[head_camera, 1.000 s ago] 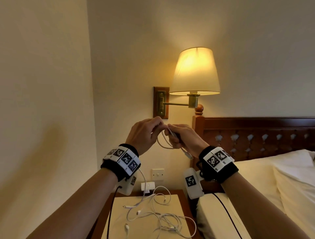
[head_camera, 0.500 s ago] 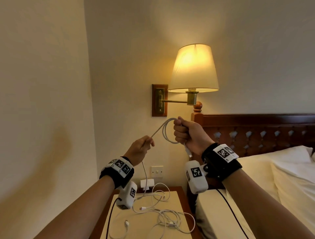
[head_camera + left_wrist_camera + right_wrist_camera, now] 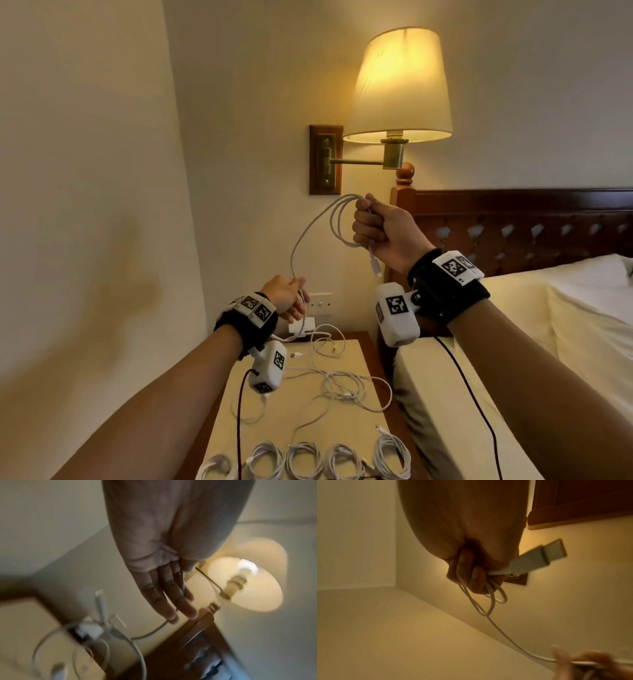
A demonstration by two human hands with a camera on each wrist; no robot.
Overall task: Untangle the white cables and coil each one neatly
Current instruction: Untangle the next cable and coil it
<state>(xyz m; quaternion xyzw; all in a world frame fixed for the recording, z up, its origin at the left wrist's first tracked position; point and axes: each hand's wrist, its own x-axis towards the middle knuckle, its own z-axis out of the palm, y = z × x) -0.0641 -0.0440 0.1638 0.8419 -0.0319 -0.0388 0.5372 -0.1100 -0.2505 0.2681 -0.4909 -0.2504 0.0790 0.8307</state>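
Observation:
My right hand (image 3: 373,226) is raised in front of the headboard and grips a few loops of a white cable (image 3: 337,219). Its connector (image 3: 375,265) hangs below the fist and shows large in the right wrist view (image 3: 539,558). From the loops the strand curves down to my left hand (image 3: 291,298), which pinches it between thumb and fingers. Beyond that hand the cable drops to the nightstand (image 3: 260,431). A loose tangle of white cables (image 3: 342,380) lies there. Several coiled cables (image 3: 301,460) sit in a row along its front edge.
A lit wall lamp (image 3: 399,85) hangs just above my right hand. The dark wooden headboard (image 3: 513,219) and the bed (image 3: 513,342) are to the right. A wall socket (image 3: 320,303) and a white adapter (image 3: 303,325) sit behind the nightstand. Walls close the left side.
My hands have parted. The left hand slid down along the cable toward the nightstand, while the right hand stayed up holding the loops. The view has tilted down.

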